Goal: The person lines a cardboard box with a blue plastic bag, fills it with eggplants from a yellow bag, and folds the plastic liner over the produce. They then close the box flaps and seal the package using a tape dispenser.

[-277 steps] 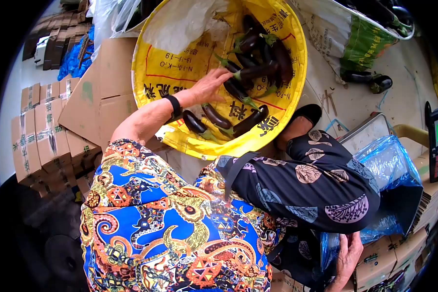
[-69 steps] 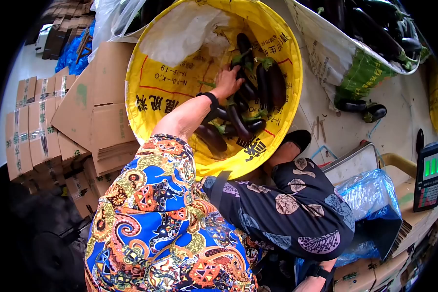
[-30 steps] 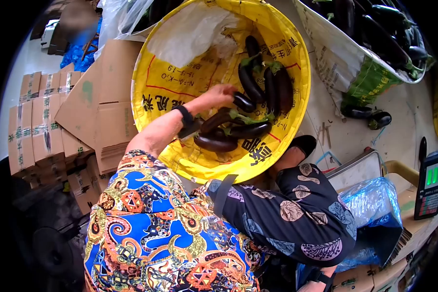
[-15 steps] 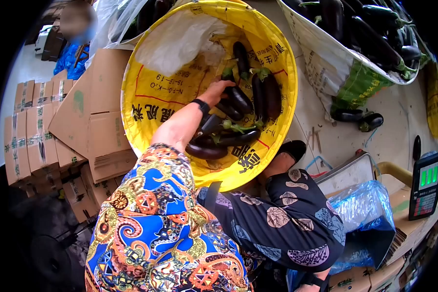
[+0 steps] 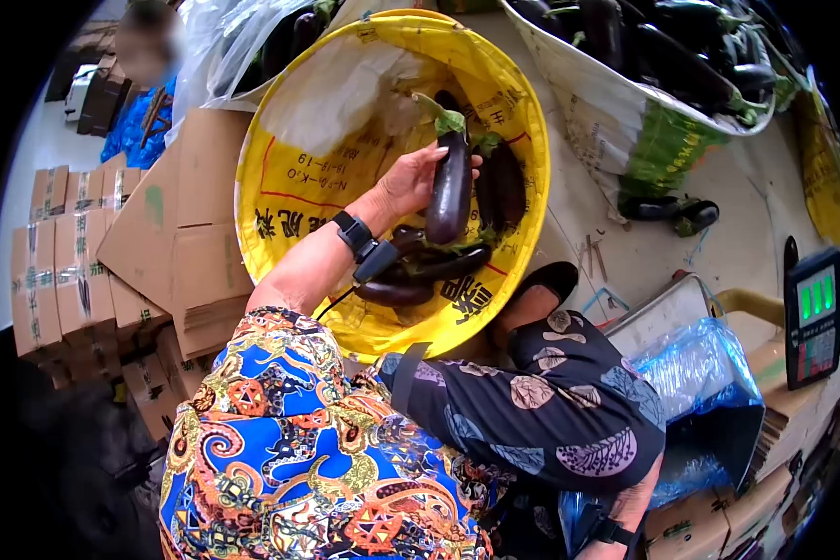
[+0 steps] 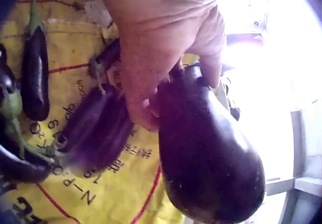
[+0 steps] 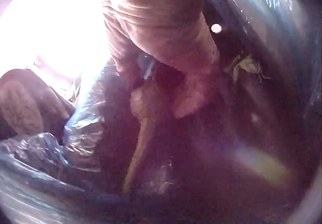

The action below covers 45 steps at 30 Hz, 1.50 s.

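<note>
Eggplant up in the left hand, over the yellow tub, stem end up, fingers curled round its upper part! Here's the danger: the skin is glossy and the fat lower end hangs unsupported, so a loose grip could let it slide out and bruise itself or the eggplants below. That hooked stem sticks out too, and might snap if it knocks the rim.

Over to the right hand, down in the blue film of a dark box, a pale stem by its fingers; too murky to tell whether they grip anything. Loose film could bunch there and snag a stem.

And the ground? Pale floor, smooth-looking, with two eggplants lying beside a white-and-green sack packed with more; a careless foot might crush that pair. Folded cardboard crowds the left, a green-lit display glows on the right, and a blurred figure appears at the top left.
</note>
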Each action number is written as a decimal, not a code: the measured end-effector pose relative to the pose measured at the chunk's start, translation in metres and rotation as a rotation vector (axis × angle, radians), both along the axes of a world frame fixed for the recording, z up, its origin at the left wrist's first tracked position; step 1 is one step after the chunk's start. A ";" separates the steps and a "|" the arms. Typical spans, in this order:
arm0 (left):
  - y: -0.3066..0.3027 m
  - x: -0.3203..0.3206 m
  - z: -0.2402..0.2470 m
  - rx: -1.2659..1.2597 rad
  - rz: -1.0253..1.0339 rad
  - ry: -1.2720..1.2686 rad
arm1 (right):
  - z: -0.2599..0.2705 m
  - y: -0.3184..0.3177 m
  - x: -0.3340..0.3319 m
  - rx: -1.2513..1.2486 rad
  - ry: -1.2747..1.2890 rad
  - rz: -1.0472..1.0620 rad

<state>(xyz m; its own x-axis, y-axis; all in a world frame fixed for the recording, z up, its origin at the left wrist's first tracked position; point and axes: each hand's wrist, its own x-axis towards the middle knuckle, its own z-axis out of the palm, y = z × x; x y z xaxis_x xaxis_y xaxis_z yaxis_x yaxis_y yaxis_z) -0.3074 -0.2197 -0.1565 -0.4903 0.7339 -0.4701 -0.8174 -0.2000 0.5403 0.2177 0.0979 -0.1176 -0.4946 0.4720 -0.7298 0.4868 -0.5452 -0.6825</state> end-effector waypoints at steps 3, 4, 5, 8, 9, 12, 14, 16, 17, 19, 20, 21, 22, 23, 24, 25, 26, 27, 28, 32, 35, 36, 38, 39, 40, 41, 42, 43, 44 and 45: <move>0.029 0.015 0.018 0.118 -0.062 -0.150 | 0.022 0.000 0.003 -0.190 0.085 -0.258; 0.038 0.019 0.024 0.147 -0.107 -0.150 | 0.031 0.000 -0.003 -0.273 0.093 -0.377; 0.049 0.024 0.030 0.178 -0.152 -0.157 | 0.045 -0.004 -0.011 -0.231 0.158 -0.388; 0.080 0.040 0.046 0.107 -0.244 -0.098 | 0.080 -0.006 -0.015 -0.199 0.083 -0.441; 0.090 0.050 0.059 0.043 -0.313 0.139 | 0.082 -0.009 -0.009 -0.194 0.131 -0.432; 0.136 0.077 0.094 0.008 -0.526 0.510 | 0.105 -0.026 0.013 -0.118 0.231 -0.528; 0.173 0.095 0.125 0.004 -0.637 0.674 | 0.127 -0.033 0.024 -0.033 0.274 -0.608; 0.234 0.136 0.168 0.186 -0.794 0.752 | 0.135 -0.048 0.046 0.035 0.381 -0.791; 0.256 0.148 0.180 0.273 -0.868 0.773 | 0.132 -0.049 0.053 0.055 0.402 -0.827; 0.304 0.181 0.196 0.453 -0.947 0.771 | 0.132 -0.042 0.062 0.059 0.435 -0.931; 0.324 0.194 0.199 0.486 -1.045 0.859 | 0.128 -0.042 0.063 0.026 0.469 -0.978; 0.339 0.218 0.201 0.522 -1.032 0.888 | 0.130 -0.040 0.064 0.044 0.450 -1.020; 0.352 0.243 0.203 0.558 -1.019 0.920 | 0.131 -0.040 0.063 0.062 0.433 -1.061; 0.364 0.265 0.203 0.643 -1.076 0.979 | 0.133 -0.040 0.064 0.071 0.415 -1.088; 0.373 0.285 0.202 0.729 -1.130 1.034 | 0.138 -0.041 0.063 0.103 0.394 -1.109; 0.383 0.292 0.204 0.771 -1.272 1.211 | 0.143 -0.040 0.060 0.120 0.400 -1.109; 0.390 0.308 0.192 0.851 -1.315 1.316 | 0.144 -0.041 0.060 0.132 0.404 -1.113; 0.395 0.319 0.180 0.829 -1.391 1.346 | 0.146 -0.043 0.059 0.145 0.377 -1.113; 0.398 0.329 0.168 0.806 -1.467 1.371 | 0.147 -0.044 0.060 0.157 0.347 -1.114; 0.405 0.346 0.112 0.859 -1.632 1.541 | 0.148 -0.048 0.063 0.041 0.385 -1.139; 0.408 0.355 0.086 0.787 -1.723 1.780 | 0.156 -0.050 0.061 0.048 0.365 -1.096; 0.409 0.360 0.082 0.741 -1.779 1.897 | 0.156 -0.050 0.060 0.047 0.363 -1.088; 0.410 0.371 0.076 0.635 -1.880 2.133 | 0.158 -0.049 0.059 0.048 0.359 -1.071; 0.407 0.363 0.061 0.769 -1.687 2.196 | 0.159 -0.050 0.055 0.051 0.356 -1.066; 0.409 0.365 0.047 0.761 -1.693 2.243 | 0.159 -0.049 0.055 0.048 0.364 -1.064; 0.413 0.372 0.033 0.753 -1.700 2.289 | 0.158 -0.048 0.056 0.045 0.373 -1.062; 0.413 0.376 0.033 0.745 -1.707 2.335 | 0.158 -0.048 0.056 0.041 0.380 -1.060; 0.413 0.376 0.033 0.660 -1.727 2.326 | 0.158 -0.047 0.056 0.053 0.363 -1.058; 0.413 0.377 0.034 0.576 -1.744 2.316 | 0.159 -0.047 0.055 0.067 0.346 -1.055; 0.413 0.379 0.036 0.494 -1.759 2.304 | 0.160 -0.047 0.054 0.081 0.329 -1.053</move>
<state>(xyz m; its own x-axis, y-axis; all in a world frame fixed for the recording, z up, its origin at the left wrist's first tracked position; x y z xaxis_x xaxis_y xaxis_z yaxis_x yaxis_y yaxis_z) 0.0712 0.1933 -0.1206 0.7519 0.5560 -0.3543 0.6563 -0.6819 0.3227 0.2721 0.0506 0.0429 0.0181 0.8115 -0.5840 -0.4059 -0.5279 -0.7460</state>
